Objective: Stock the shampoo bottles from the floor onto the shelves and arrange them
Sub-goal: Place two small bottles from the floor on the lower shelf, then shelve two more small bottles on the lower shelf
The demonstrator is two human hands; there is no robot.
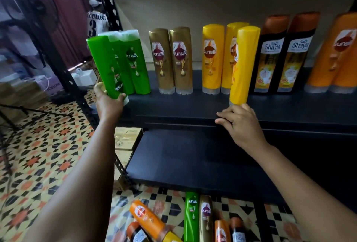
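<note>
We bring two bottles to the shelf (289,106) — left hand (109,104) gripping a green bottle (104,65) at its left end, right hand (241,123) curled under a yellow bottle (244,63) near the front edge. Best set upright, labels forward, beside matching colours.

Shampoo bottles, counted by colour on the shelf, in the hands and on the floor.

The dark upper shelf (193,104) carries two green plastic Sunsilk bottles (135,63), two gold-brown Sunsilk bottles (172,60), two yellow Sunsilk bottles (212,58), two black Shayla bottles with copper caps (284,54) and two orange Sunsilk bottles (336,52). One more green bottle (104,63) is gripped in the left hand (108,104) and one more yellow bottle (244,63) stands at the right hand (243,123). On the patterned tile floor (48,145) lie two orange bottles (146,216), one green (191,216), one gold-brown (206,220), two black (238,230) and part of one yellow (172,238).
</note>
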